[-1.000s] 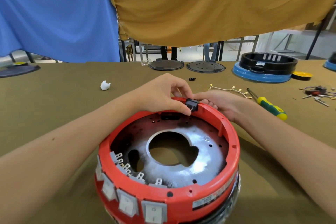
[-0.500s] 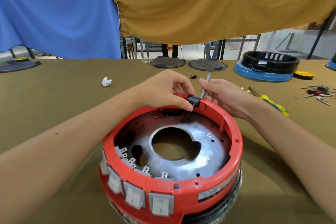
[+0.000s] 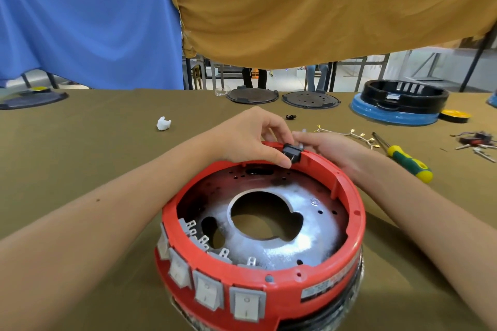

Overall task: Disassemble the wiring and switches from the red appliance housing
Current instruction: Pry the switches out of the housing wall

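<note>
The red appliance housing (image 3: 357, 212) lies upside down on the table in front of me, with a silver metal plate (image 3: 309, 244) inside it. Several white rocker switches (image 3: 207, 290) sit in its near wall. A small black switch (image 3: 291, 152) sits at the far rim. My left hand (image 3: 247, 137) pinches this switch between thumb and fingers. My right hand (image 3: 330, 148) is at the rim just right of it, fingers curled round a thin grey tool (image 3: 301, 145) whose tip touches the black switch.
A green-and-yellow screwdriver (image 3: 408, 162) and a white wire harness (image 3: 349, 133) lie right of the hands. Further right is a heap of loose wires (image 3: 476, 141). A white scrap (image 3: 163, 123), two dark discs (image 3: 252, 95) and a blue-and-black housing (image 3: 398, 105) lie further back.
My right hand lifted with the grey tool raised, then came down again beside the black switch. My left hand has kept its pinch on the switch.
</note>
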